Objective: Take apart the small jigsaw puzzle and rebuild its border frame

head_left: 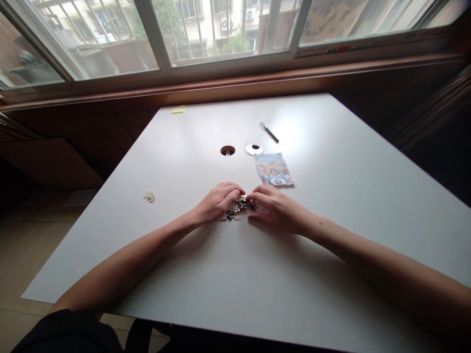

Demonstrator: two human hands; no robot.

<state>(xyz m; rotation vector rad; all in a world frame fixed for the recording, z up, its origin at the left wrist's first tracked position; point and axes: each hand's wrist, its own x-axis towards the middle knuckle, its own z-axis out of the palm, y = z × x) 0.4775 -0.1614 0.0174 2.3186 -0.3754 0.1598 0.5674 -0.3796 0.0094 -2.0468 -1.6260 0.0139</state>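
Note:
A small heap of dark jigsaw pieces [238, 208] lies on the white table [331, 220], a little ahead of me. My left hand [217, 202] rests on the heap's left side, fingers curled onto the pieces. From the right, my right hand [274, 208] meets it, its fingertips touching the pieces too. Whether either hand pinches a piece is hidden by the fingers. Just beyond my right hand lies a colourful picture card [274, 169].
A few pale puzzle pieces [149, 197] lie apart at the left. Farther back are a round cable hole [227, 150], its white cap [253, 149], a pen [270, 132] and a yellow sticky note [178, 110]. Windows run behind the table.

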